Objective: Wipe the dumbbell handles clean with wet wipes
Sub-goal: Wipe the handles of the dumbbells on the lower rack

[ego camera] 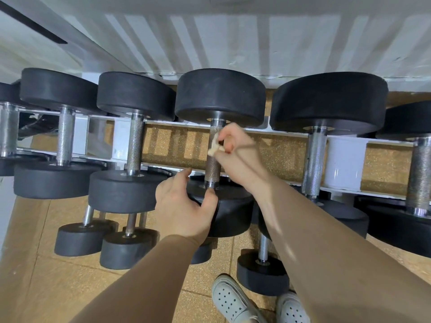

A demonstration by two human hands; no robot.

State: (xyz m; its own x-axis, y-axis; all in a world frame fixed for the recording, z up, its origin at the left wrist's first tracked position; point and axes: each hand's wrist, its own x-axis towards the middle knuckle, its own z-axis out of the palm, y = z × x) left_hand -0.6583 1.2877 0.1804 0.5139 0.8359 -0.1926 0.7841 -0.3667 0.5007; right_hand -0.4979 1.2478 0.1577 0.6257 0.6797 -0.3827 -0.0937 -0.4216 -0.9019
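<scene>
a: what was the dumbbell [220, 96] made of?
b: two thick round heads of matt black rubber joined by a steel handle [212, 170]. it lay across the white metal rack [346, 163] in the middle of the frame, one head toward the top, the other toward the bottom.
a: and the handle itself?
b: a straight bar, finely knurled, with smooth polished collars at both ends. its knurling looked darker and browner than the silvery bars of the neighbouring dumbbells [133, 99] to left and right.
a: where was the wet wipe [215, 149]?
b: crumpled into a small off-white wad against the upper half of the handle, just right of centre frame.
a: the hands?
b: apart. the right hand [236, 151] pinched the wet wipe between thumb and fingertips at the bar. the left hand [184, 206], lower centre, was clasped over the edge of the near head, thumb on its flat inner face beside the collar.
a: anything else?
b: snug tan sleeves [326, 252] down to both wrists, a speckled tan floor [279, 157] showing through the rack, smaller dumbbells [81, 236] on a lower tier, pale perforated shoes [231, 299] at the bottom edge, and a ribbed white wall [233, 43] across the top.
</scene>
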